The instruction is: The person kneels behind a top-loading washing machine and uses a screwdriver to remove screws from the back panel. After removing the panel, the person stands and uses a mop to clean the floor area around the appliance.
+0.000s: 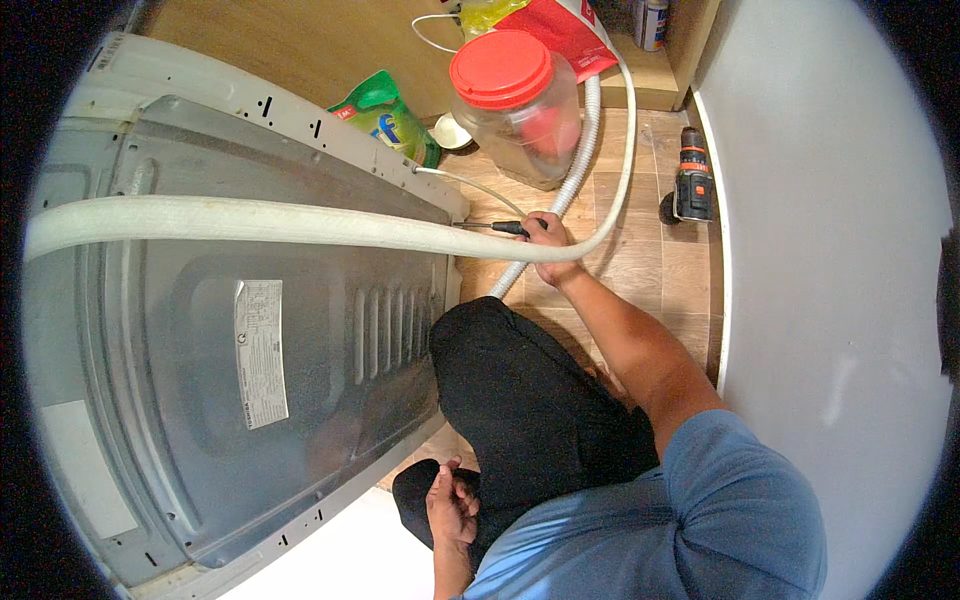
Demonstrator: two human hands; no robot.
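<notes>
My right hand (548, 245) is closed round the black handle of a screwdriver (506, 228). Its thin shaft points left at the lower edge of a large appliance's grey metal panel (320, 310); whether the tip sits in a screw cannot be made out. A thick whitish hose (330, 222) runs across the panel and passes over my right hand. Beside that hand, a thin pale cord (470, 181) comes out of the appliance. Down by my knee, my left hand (452, 507) has its fingers curled in; what they hold, if anything, is hidden.
A grey corrugated hose (575, 180) lies on the wood-look floor (620, 270). Beyond it stand a clear jar with a red lid (502, 68), a green pouch (388, 118) and a red bag (565, 35). A cordless drill (692, 180) rests near the white wall (820, 250) at right.
</notes>
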